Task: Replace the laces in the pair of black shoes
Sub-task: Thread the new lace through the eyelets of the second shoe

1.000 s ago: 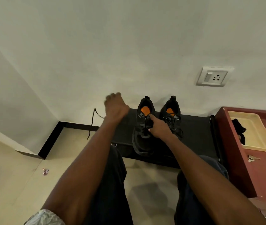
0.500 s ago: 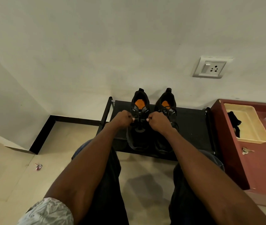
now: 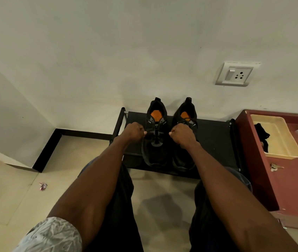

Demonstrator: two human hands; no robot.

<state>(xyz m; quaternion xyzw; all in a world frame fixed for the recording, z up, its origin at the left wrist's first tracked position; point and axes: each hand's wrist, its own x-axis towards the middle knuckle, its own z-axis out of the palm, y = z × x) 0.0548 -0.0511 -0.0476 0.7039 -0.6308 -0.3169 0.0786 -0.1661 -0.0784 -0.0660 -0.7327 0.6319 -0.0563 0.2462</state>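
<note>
Here the two black lace-up shoes with orange insoles (image 3: pixel 171 135) sit side by side on a low black fabric rack (image 3: pixel 213 139), at twelve o'clock. Left hand (image 3: pixel 134 132) and right hand (image 3: pixel 181 134), fingers curled, each pinch a thin black lace (image 3: pixel 149 132) beside the nine o'clock shoe.

**Two black shoes side by side**

The left shoe (image 3: pixel 155 135) and the right shoe (image 3: pixel 185 142) are black with orange insides. They stand side by side on a low black rack (image 3: pixel 215 139), heels by the wall. A thin black lace (image 3: pixel 156 135) runs down the left shoe's front.
</note>
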